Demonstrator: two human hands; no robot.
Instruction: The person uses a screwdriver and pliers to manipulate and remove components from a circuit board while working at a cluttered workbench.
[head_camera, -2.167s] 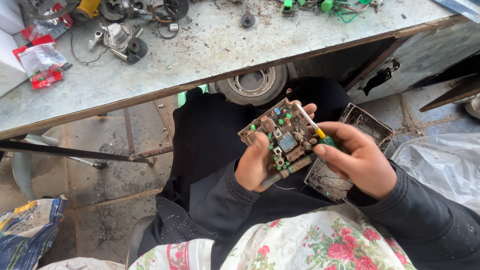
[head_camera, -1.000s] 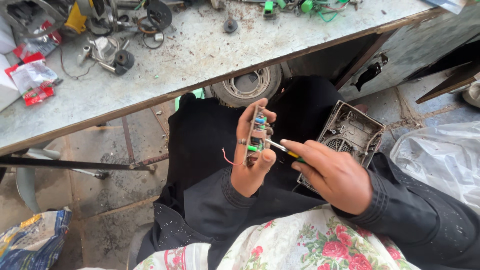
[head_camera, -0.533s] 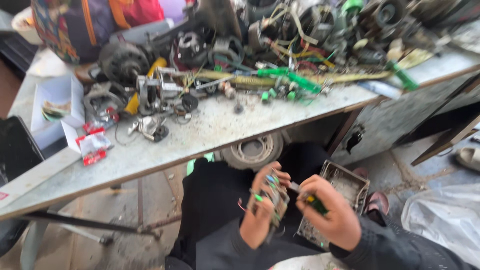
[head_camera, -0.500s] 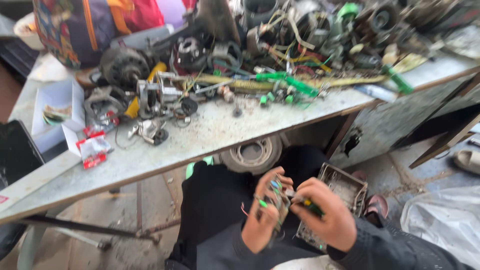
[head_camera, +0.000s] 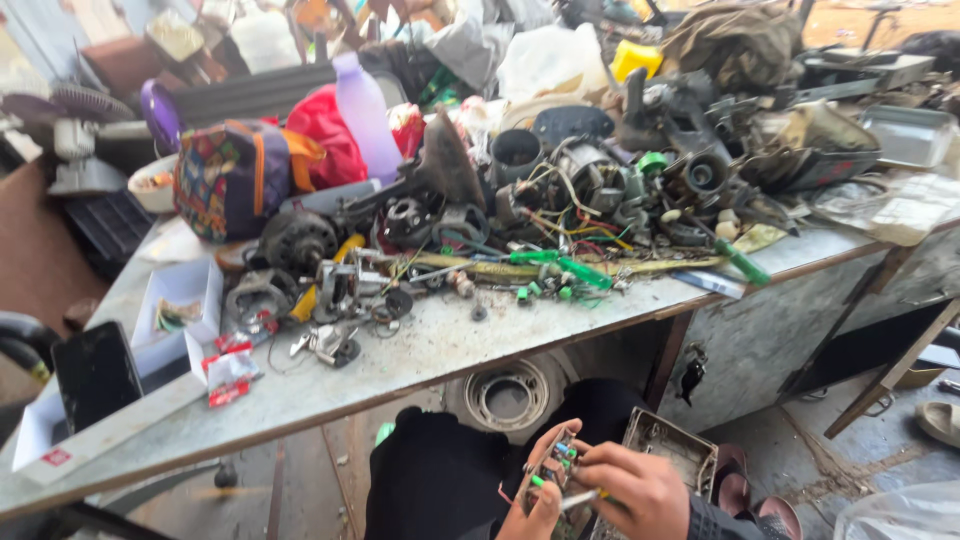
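Two hands are seen low in the frame, right of centre. A small circuit board (head_camera: 553, 470) is gripped on edge by the left hand (head_camera: 530, 505), its long axis running nearly upright, tilted slightly toward the upper right, component side turned to the right hand (head_camera: 635, 488). A slim screwdriver (head_camera: 575, 497) is pinched in the right hand's closed fingers, tip toward the board. A slip of the tip could scratch tracks or dislodge components. An open metal casing (head_camera: 672, 457) lies just behind.
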